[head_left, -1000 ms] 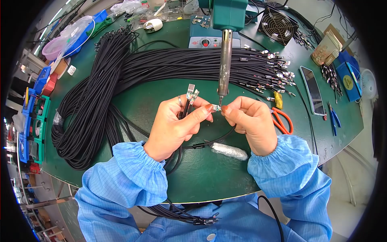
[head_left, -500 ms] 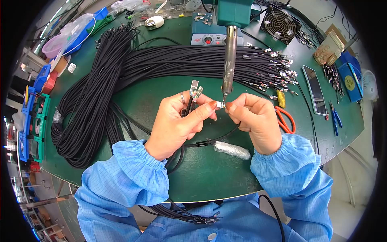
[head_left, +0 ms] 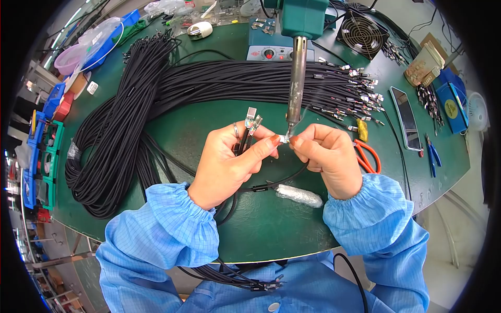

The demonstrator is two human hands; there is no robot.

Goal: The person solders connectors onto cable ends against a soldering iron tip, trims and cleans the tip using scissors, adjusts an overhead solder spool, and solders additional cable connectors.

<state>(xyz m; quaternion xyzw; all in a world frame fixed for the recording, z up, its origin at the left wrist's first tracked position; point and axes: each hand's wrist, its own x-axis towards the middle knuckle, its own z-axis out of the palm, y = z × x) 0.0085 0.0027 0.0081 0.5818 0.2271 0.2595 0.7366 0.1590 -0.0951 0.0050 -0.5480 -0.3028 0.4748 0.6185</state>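
My left hand [head_left: 227, 156] is closed, pinching a small silver connector [head_left: 284, 139] between thumb and forefinger. Two black cables [head_left: 243, 143] with metal connector ends [head_left: 252, 119] also stick up between its fingers. My right hand [head_left: 326, 154] is closed in a pinch at the other side of the small connector; a black cable [head_left: 292, 176] runs down out of it. The tip of a soldering iron [head_left: 296, 83], mounted pointing down, meets the work between my fingertips. A thin wisp of smoke rises beside the tip. The exact contact is too small to make out.
A thick bundle of black cables [head_left: 219, 78] curves across the green table [head_left: 282, 229]. A soldering station [head_left: 266, 52] stands behind the iron. To the right lie red-handled pliers [head_left: 371, 156], a yellow sponge [head_left: 362, 129], a phone [head_left: 406, 117] and blue cutters [head_left: 433, 156]. A wrapped roll [head_left: 298, 195] lies between my arms.
Smoke now shows beside the iron tip. My hands have shifted very slightly, and the connector stays at the tip. The view has moved a little.
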